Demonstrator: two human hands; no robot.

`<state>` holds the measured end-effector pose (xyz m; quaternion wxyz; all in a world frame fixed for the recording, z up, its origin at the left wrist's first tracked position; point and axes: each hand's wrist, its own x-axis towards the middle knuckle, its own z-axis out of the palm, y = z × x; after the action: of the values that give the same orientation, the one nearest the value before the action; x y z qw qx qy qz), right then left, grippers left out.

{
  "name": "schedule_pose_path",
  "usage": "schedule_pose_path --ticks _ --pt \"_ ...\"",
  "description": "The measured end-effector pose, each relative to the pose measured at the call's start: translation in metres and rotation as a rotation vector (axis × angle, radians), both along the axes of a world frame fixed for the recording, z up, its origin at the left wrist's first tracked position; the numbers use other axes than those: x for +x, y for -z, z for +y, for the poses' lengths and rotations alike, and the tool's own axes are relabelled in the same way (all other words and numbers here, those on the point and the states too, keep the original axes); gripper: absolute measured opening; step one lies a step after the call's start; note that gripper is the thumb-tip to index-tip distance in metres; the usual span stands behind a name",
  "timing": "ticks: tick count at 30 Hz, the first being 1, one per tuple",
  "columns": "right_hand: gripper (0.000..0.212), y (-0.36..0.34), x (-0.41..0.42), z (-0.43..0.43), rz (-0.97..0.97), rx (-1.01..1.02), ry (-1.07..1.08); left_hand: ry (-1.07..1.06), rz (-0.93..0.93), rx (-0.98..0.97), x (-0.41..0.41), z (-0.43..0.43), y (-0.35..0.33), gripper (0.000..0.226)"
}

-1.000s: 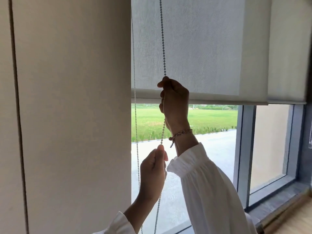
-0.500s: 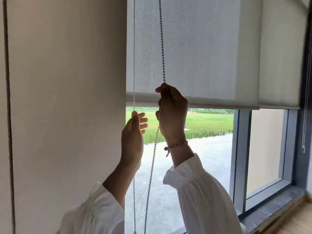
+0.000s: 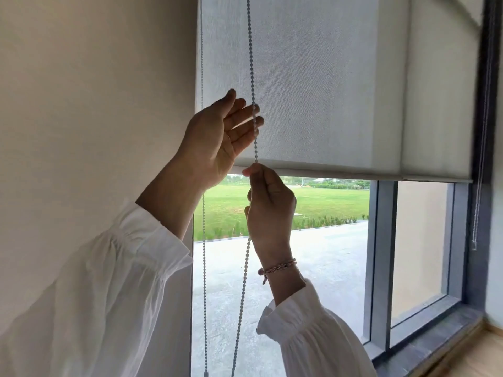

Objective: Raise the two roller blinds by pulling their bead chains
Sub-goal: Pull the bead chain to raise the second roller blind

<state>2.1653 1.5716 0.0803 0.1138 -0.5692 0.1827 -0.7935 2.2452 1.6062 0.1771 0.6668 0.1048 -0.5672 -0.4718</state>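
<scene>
A grey roller blind (image 3: 313, 85) hangs over the upper half of the window, its bottom bar level with my right hand. A bead chain loop hangs at its left side: a front strand (image 3: 251, 63) and a back strand (image 3: 204, 254). My right hand (image 3: 269, 210) is pinched shut on the front strand just below the bottom bar. Higher up, my left hand (image 3: 217, 137) is raised with fingers spread, its fingertips touching the same strand without closing on it. A second, paler blind (image 3: 441, 91) hangs to the right with its own thin chain (image 3: 480, 164).
A beige wall (image 3: 95, 104) fills the left side. A grey window frame (image 3: 381, 254) and a dark sill (image 3: 441, 341) run at the lower right. Outside lie a green lawn and a paved yard.
My left hand let go of the chain low down and rose, fingers spread, to above my right hand. My right hand has moved down with the front strand.
</scene>
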Motion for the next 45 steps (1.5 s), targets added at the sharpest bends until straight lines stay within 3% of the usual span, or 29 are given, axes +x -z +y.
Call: schedule_pose_path --ticks 4,9,16,45 --pt "0.025 0.001 0.006 0.003 0.023 -0.058 0.056 0.067 -0.042 0.021 -0.007 -0.002 -0.013 0.029" --pt "0.035 0.001 0.014 0.003 0.061 -0.128 0.119 0.139 0.129 0.025 -0.010 -0.011 -0.012 0.033" --pt "0.036 0.003 0.012 0.006 0.065 -0.172 0.130 0.128 0.167 -0.006 -0.012 -0.008 -0.011 0.036" --pt "0.030 0.021 0.005 -0.002 0.104 -0.103 0.120 0.050 0.215 0.004 -0.019 -0.019 0.008 0.037"
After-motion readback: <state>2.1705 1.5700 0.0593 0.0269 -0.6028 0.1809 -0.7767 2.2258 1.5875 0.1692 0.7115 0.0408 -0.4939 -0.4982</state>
